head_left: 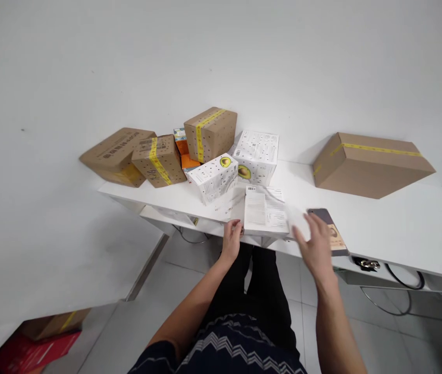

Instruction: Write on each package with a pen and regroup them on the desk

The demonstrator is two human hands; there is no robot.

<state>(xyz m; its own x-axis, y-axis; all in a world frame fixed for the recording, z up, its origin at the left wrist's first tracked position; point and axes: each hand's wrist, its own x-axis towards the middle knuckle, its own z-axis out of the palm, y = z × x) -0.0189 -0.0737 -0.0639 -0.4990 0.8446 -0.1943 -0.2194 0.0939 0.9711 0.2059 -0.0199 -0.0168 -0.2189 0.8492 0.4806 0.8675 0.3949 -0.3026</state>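
A white box (255,210) with printed panels lies flat at the table's front edge. At its front left corner is my left hand (231,241), its fingers curled together. Something small and dark shows by those fingertips, too small to name. To the right of the box, my right hand (316,246) is slightly blurred, thumb and fingers apart. A pale, smeared patch like thin paper (297,217) lies between that hand and the box; I cannot tell whether the fingers touch it. Just beyond the right fingers rests a dark phone-shaped item (338,241) with a tan picture panel.
Two white avocado-print boxes (215,179) (258,153) stand behind. Brown taped cartons (158,160) (213,132) (121,156) crowd the left, around an orange box (185,158). A large carton (373,166) sits right. A black cable (404,284) hangs at the front edge.
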